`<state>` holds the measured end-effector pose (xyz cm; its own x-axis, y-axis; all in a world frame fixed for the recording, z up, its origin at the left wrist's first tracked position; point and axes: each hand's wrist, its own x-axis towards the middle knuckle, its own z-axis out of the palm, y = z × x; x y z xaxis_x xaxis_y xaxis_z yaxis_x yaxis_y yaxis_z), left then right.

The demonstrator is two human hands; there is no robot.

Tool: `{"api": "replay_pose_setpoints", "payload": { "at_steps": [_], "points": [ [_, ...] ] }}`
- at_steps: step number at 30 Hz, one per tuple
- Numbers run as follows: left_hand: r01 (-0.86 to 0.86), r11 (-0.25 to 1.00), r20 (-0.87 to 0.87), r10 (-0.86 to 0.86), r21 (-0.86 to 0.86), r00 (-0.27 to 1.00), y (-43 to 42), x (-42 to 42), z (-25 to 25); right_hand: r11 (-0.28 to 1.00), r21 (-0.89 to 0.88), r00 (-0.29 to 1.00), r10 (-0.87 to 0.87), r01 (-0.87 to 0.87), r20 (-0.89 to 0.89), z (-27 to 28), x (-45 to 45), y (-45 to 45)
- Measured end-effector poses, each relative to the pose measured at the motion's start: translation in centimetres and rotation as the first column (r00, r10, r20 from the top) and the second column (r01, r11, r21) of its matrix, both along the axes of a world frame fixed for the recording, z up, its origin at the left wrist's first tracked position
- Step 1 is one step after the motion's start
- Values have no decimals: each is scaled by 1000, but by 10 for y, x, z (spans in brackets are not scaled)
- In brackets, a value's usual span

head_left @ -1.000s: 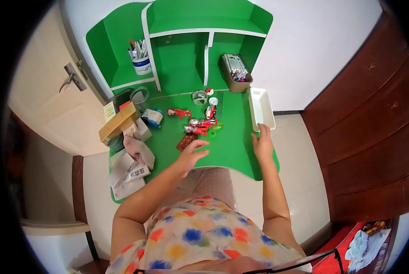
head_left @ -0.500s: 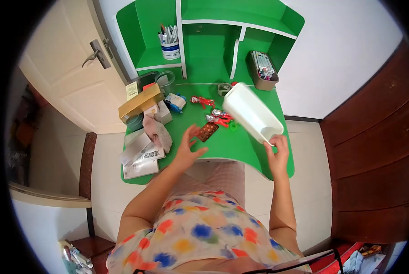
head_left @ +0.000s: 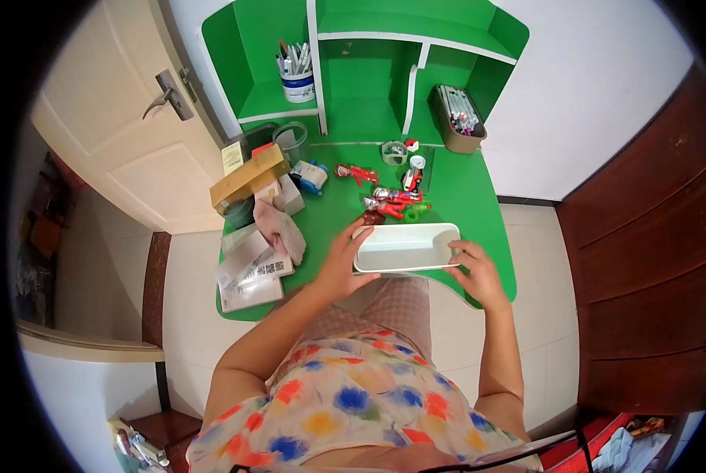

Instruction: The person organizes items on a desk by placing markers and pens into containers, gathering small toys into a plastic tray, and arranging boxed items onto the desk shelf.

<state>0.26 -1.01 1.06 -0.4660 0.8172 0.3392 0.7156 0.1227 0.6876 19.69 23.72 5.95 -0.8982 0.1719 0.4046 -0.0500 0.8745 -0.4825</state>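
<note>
Green table below, a white, oblong, open-topped bin with rounded corners is held, left hand clasping one end, right hand pinching the other.

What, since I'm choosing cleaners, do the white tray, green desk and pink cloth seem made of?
Tray: probably plastic, smooth, slightly glossy; thin rounded rim.
Desk: perhaps painted or laminated board, smooth; even green colour.
Cloth: likely fluffy textile, matte; soft folds.
</note>
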Motion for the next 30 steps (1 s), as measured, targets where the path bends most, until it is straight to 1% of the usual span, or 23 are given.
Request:
{"api": "replay_pose_setpoints", "payload": {
  "at_steps": [3, 6, 9, 12, 15, 16, 17, 18, 19, 21, 24, 25, 27, 30],
  "points": [
    [-34, 999, 25, 34, 24, 999, 8, 1, 6, 992, 127, 1000, 2, -1, -9, 6, -9, 3],
    [-69, 998, -4, 69, 2, 998, 10, 1, 18, 997, -61, 999, -41, 42, 14, 11, -11, 4],
    [-33, 996, 47, 30, 80, 998, 6, -1, 27, 938, -342, 998, -66, 61, -2, 19, -4, 19],
    [-126, 988, 114, 114, 95, 987, 7, -8, 45, 904, -382, 981, -185, 190, 51, 29, -14, 34],
    [-94, 995, 318, 95, -20, 943, 27, -30, 74, 965, -178, 976, -174, 195, 128, 59, -53, 31],
    [-94, 994, 146, 101, -54, 984, 37, -40, 76, 986, -122, 989, -101, 114, 107, 60, -70, 30],
    [-100, 991, -30, 98, -85, 995, 49, -53, 71, 998, -61, 996, -28, 34, 88, 58, -88, 29],
    [-113, 987, -206, 88, -114, 975, 59, -63, 64, 999, -18, 995, 45, -43, 92, 57, -106, 29],
    [-134, 978, -262, 89, -161, 961, 66, -74, 51, 992, 26, 988, 119, -123, 99, 52, -124, 28],
    [-182, 952, -374, 79, -247, 924, 79, -94, 30, 975, 111, 958, 162, -192, 237, 28, -158, 33],
    [-192, 878, -326, 44, -438, 944, 86, -98, 36, 954, 205, 912, 125, -219, 391, 11, -185, 30],
    [-191, 873, -302, 52, -450, 952, 88, -103, 30, 951, 209, 890, 116, -228, 442, 7, -191, 29],
    [-187, 896, -308, 60, -403, 949, 90, -108, 21, 945, 216, 837, 95, -246, 539, 2, -200, 28],
    [-183, 910, -285, 75, -372, 955, 91, -113, 14, 941, 232, 825, 78, -246, 560, -3, -204, 28]
  ]
}}
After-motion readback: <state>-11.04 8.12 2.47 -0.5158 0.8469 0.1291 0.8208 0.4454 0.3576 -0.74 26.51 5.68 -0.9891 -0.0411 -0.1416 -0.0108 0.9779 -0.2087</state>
